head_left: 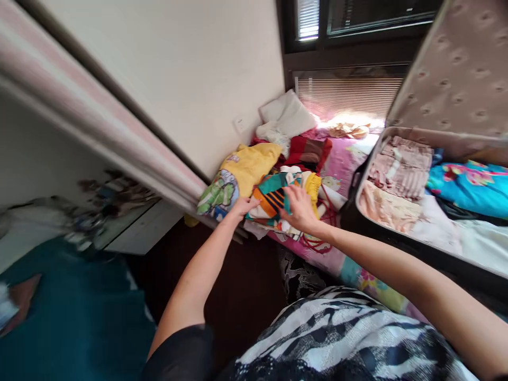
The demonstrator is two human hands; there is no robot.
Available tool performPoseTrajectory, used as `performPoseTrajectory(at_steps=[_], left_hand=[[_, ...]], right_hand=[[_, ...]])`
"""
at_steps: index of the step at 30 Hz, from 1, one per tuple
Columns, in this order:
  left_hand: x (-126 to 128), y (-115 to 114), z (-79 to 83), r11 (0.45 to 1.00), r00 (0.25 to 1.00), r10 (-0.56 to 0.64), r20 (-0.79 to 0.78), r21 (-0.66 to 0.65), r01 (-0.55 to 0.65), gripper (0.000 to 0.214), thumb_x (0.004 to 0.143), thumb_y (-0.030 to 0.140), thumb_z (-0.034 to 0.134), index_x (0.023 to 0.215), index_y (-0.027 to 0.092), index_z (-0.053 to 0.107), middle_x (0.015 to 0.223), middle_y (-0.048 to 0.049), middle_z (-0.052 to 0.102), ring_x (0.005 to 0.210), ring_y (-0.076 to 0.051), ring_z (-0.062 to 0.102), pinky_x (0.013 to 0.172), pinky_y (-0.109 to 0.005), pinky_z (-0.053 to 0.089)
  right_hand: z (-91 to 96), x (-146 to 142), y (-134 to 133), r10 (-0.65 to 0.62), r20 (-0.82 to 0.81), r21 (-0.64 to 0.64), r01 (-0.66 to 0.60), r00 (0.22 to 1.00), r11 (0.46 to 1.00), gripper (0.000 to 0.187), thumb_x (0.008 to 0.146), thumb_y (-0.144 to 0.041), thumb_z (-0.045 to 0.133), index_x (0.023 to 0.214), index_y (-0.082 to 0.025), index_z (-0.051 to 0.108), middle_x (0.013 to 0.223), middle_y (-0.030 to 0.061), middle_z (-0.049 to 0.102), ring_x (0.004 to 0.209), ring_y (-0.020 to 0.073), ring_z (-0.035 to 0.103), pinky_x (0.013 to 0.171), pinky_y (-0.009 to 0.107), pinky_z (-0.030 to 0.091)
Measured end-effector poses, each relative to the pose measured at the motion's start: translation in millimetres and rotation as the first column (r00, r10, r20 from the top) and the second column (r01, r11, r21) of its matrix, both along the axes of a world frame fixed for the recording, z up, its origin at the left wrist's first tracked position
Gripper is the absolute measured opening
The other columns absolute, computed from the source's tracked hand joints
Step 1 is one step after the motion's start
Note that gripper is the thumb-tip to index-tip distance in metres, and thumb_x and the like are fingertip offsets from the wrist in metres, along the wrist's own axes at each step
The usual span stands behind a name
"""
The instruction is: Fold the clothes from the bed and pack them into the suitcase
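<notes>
right hand [299,210] on cloth [270,197] (striped); suitcase [456,79] open

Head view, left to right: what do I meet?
Teal cover → left hand → striped cloth → right hand → then, in the open suitcase, pale pink garments → blue floral garment.

Dark window frame [357,59], slatted blinds [349,91], white wall socket [240,125]; teal fabric [79,317] lower left

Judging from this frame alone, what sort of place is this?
Likely a home bedroom: a pink patterned fabric cover spreads under piled multicoloured clothes, beside an open, dark-sided, floral-lined suitcase.
</notes>
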State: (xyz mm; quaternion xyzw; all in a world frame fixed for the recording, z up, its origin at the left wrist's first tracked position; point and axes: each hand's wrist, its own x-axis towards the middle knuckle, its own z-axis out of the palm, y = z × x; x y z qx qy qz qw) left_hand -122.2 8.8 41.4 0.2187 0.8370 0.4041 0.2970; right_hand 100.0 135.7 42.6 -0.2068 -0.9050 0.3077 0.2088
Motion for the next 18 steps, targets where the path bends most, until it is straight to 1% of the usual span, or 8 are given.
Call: performPoseTrajectory(at_steps=[3,6,8,9,11,13,15,18], left_hand=[[6.4,3.4,7.0,0.989,0.938,0.082,0.335,0.092,-0.12,0.026,0.067,0.015,0.083,0.091,0.014,0.074,0.079,-0.0041,0.079,0.074,-0.021,0.076,0.07,-0.029,0.062],[16.4,17.9,23.2,0.963,0.873,0.163,0.459,0.12,-0.243,0.027,0.07,0.007,0.068,0.095,0.017,0.072,0.075,-0.0015,0.077,0.065,-0.019,0.074,0.062,-0.028,0.064],[30.0,30.3,39.0,0.943,0.859,0.212,0.466,0.133,-0.305,0.025,0.074,0.006,0.063,0.094,0.019,0.07,0.071,-0.0001,0.074,0.065,-0.02,0.075,0.059,-0.03,0.065],[39.0,36.5,48.2,0.933,0.856,0.225,0.465,0.15,-0.326,0.024,0.076,0.005,0.061,0.093,0.02,0.069,0.07,0.0002,0.073,0.068,-0.021,0.076,0.059,-0.03,0.066],[59.3,48.9,68.8,0.908,0.844,0.236,0.482,0.201,-0.369,0.025,0.078,0.002,0.057,0.089,0.021,0.069,0.072,0.0005,0.073,0.071,-0.019,0.076,0.062,-0.026,0.066],[80.0,60.6,91.9,0.865,0.824,0.217,0.523,0.288,-0.411,0.027,0.078,-0.003,0.055,0.087,0.02,0.068,0.077,0.0006,0.074,0.071,-0.014,0.074,0.063,-0.019,0.064],[99.5,70.2,116.5,0.823,0.817,0.144,0.558,0.391,-0.413,0.028,0.077,-0.005,0.056,0.089,0.017,0.068,0.085,-0.0007,0.078,0.074,-0.011,0.074,0.067,-0.017,0.065],[127.3,78.8,150.5,0.8,0.832,-0.032,0.554,0.513,-0.311,0.018,0.078,0.002,0.063,0.087,0.016,0.068,0.099,-0.0068,0.082,0.087,-0.017,0.079,0.076,-0.026,0.07]], right_hand=[[-7.2,-14.4,-13.2,0.213,0.058,0.055,-0.216,0.975,0.975,0.107,0.08,-0.052,0.089,0.168,-0.027,0.033,0.176,0.0181,0.029,0.16,0.0453,0.026,0.129,0.063,0.025],[-23.2,-32.0,-14.7,0.218,0.096,0.047,-0.223,0.971,0.974,0.135,0.068,-0.058,0.097,0.174,-0.025,0.021,0.18,0.0194,0.019,0.166,0.0462,0.016,0.131,0.062,0.019],[-26.9,-38.7,-12.7,0.168,0.109,-0.019,-0.167,0.98,0.986,0.141,0.068,-0.059,0.097,0.176,-0.021,0.015,0.18,0.0218,0.019,0.165,0.0466,0.018,0.131,0.061,0.022],[-24.9,-40.1,-11.3,0.136,0.097,-0.067,-0.13,0.986,0.989,0.138,0.072,-0.057,0.094,0.177,-0.02,0.014,0.18,0.0218,0.021,0.164,0.0454,0.023,0.13,0.06,0.025],[-13.5,-39.6,-6.9,0.067,0.019,-0.19,-0.062,0.998,0.98,0.114,0.085,-0.043,0.083,0.177,-0.023,0.018,0.178,0.0168,0.03,0.16,0.0399,0.036,0.128,0.055,0.034],[5.1,-36.0,1.2,-0.036,-0.12,-0.345,-0.008,0.992,0.939,0.088,0.09,-0.025,0.068,0.171,-0.027,0.035,0.172,0.0098,0.043,0.152,0.0342,0.049,0.125,0.048,0.041],[26.7,-29.4,13.1,-0.19,-0.263,-0.532,0.022,0.946,0.846,0.075,0.083,-0.014,0.063,0.157,-0.027,0.056,0.156,0.0058,0.062,0.142,0.0304,0.06,0.12,0.041,0.047],[58.2,-7.6,34.2,-0.416,-0.35,-0.776,-0.011,0.839,0.631,0.051,0.072,-0.01,0.063,0.12,-0.023,0.072,0.108,0.0001,0.075,0.108,0.0235,0.071,0.101,0.034,0.058]])
